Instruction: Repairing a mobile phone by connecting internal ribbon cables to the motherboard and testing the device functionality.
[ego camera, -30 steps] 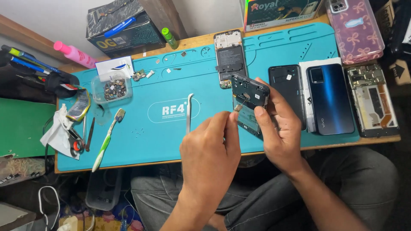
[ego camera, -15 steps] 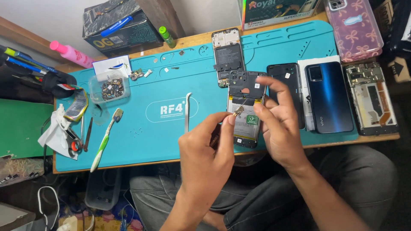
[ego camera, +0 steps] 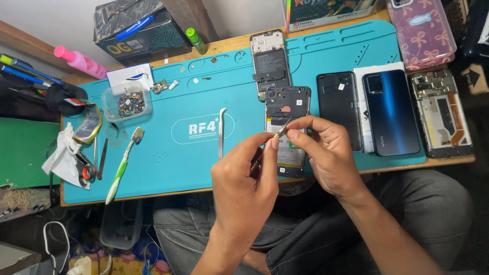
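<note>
Two hands over opened phone (ego camera: 287, 130) on teal repair mat (ego camera: 168, 168). Left hand (ego camera: 244, 181) fingers pinched on thin screwdriver (ego camera: 270, 145), tip near phone's middle. Right hand (ego camera: 326, 153) fingers closed on same tool's upper end. Tweezers (ego camera: 221, 133) lying just left of phone.

A wooden workbench (ego camera: 239, 43) carried a teal repair mat (ego camera: 173, 163). On it lay tweezers (ego camera: 221, 133) mid-mat, a toothbrush (ego camera: 122, 165) toward its left edge, and opened phones (ego camera: 389, 112) along its right edge.
</note>
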